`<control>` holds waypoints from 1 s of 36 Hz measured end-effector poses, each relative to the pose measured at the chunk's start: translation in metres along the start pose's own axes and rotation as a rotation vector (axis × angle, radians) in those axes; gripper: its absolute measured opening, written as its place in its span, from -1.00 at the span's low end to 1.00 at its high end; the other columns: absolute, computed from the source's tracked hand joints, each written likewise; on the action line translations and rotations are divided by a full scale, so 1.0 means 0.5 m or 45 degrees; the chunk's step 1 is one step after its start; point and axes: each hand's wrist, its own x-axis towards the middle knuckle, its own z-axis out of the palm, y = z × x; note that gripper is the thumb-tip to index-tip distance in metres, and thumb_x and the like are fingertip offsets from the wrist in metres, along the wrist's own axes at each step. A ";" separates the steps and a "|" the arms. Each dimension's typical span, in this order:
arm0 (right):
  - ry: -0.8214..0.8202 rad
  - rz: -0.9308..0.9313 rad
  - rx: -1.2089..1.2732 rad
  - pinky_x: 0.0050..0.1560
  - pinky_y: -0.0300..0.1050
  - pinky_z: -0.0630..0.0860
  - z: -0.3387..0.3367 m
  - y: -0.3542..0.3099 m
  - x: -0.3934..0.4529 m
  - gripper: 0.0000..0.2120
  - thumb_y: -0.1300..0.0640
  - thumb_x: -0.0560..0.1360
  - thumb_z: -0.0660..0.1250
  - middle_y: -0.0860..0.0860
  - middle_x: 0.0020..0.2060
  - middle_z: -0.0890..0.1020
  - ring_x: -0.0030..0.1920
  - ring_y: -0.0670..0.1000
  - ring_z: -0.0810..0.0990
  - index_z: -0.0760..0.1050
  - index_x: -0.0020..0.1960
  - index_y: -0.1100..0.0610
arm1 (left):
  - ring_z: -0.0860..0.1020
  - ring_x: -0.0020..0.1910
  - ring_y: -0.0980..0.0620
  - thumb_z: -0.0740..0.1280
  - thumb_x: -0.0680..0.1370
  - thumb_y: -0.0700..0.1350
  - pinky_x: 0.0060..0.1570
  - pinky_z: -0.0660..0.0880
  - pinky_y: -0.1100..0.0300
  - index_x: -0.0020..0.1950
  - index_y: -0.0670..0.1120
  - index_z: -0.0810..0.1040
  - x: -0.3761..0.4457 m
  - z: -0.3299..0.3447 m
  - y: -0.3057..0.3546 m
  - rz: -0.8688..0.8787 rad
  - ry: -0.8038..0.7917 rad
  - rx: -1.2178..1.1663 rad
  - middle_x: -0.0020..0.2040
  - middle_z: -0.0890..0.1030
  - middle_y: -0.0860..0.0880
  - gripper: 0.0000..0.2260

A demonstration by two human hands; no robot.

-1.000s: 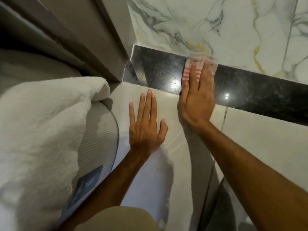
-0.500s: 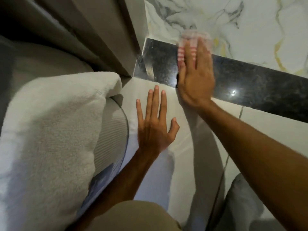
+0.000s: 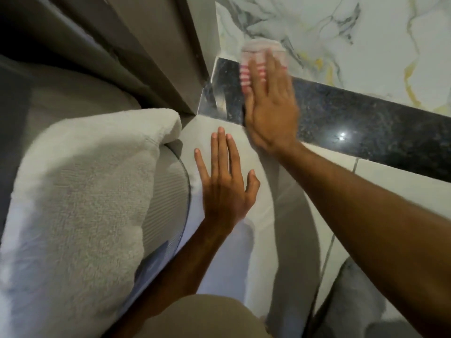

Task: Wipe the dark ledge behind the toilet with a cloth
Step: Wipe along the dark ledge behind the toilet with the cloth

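Observation:
A dark speckled ledge [image 3: 361, 123] runs from the left corner to the right edge, under a white marble wall. My right hand [image 3: 271, 103] lies flat on the ledge near its left end, pressing a pink-and-white striped cloth [image 3: 245, 75] under the fingers; the cloth's far edge is blurred and sticks out past the fingertips onto the marble. My left hand [image 3: 227, 184] rests flat with fingers spread on the pale tile face below the ledge, holding nothing.
A thick white towel [image 3: 80, 203] lies folded over a ribbed grey surface [image 3: 168, 198] at the left. A grey frame [image 3: 156, 52] meets the ledge's left corner. A pale object [image 3: 351, 303] shows at the bottom right.
My right hand has slid the cloth leftward along the ledge toward the corner and farther up against the marble. My left hand stays flat on the tile.

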 end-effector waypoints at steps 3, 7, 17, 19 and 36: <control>-0.075 -0.265 0.022 0.83 0.14 -0.01 0.002 0.016 -0.067 -0.39 -0.11 0.81 -0.04 0.11 0.80 0.05 0.81 0.11 0.01 0.03 0.80 0.08 | 0.13 0.78 -0.25 0.10 0.73 0.18 0.69 0.10 -0.45 0.76 -0.24 0.15 -0.003 -0.004 0.001 -0.002 -0.003 -0.013 0.77 0.14 -0.27 -0.28; -0.009 -0.133 0.034 0.80 0.10 0.13 -0.015 0.116 -0.264 -0.41 -0.04 0.81 0.05 0.09 0.79 0.12 0.80 0.08 0.07 0.10 0.79 0.10 | 0.15 0.77 -0.28 0.05 0.76 0.16 0.66 0.16 -0.47 0.76 -0.25 0.16 -0.003 -0.013 0.002 0.008 -0.009 -0.003 0.77 0.16 -0.28 -0.31; 0.096 0.180 0.005 0.80 0.10 -0.06 -0.002 0.106 -0.093 -0.33 0.05 0.76 0.11 0.24 0.78 0.07 0.79 0.23 0.04 0.02 0.78 0.26 | 0.13 0.77 -0.28 -0.02 0.79 0.05 0.69 0.10 -0.46 0.78 -0.20 0.12 -0.006 0.000 0.001 0.228 0.025 -0.001 0.77 0.15 -0.28 -0.41; 0.086 0.108 0.037 0.82 0.10 -0.01 0.002 0.108 -0.135 -0.36 0.04 0.78 0.12 0.18 0.79 0.07 0.80 0.17 0.04 0.04 0.79 0.21 | 0.13 0.77 -0.28 0.02 0.79 0.03 0.71 0.07 -0.44 0.78 -0.18 0.12 -0.007 -0.003 0.002 0.248 0.021 -0.012 0.78 0.14 -0.27 -0.42; 0.153 0.219 -0.029 0.80 0.12 0.14 -0.043 0.287 -0.249 -0.39 -0.04 0.81 0.07 0.13 0.78 0.13 0.79 0.14 0.12 0.07 0.79 0.15 | 0.16 0.76 -0.30 -0.08 0.78 0.13 0.72 0.16 -0.35 0.78 -0.18 0.16 0.037 0.000 0.172 0.612 -0.081 -0.085 0.77 0.16 -0.26 -0.38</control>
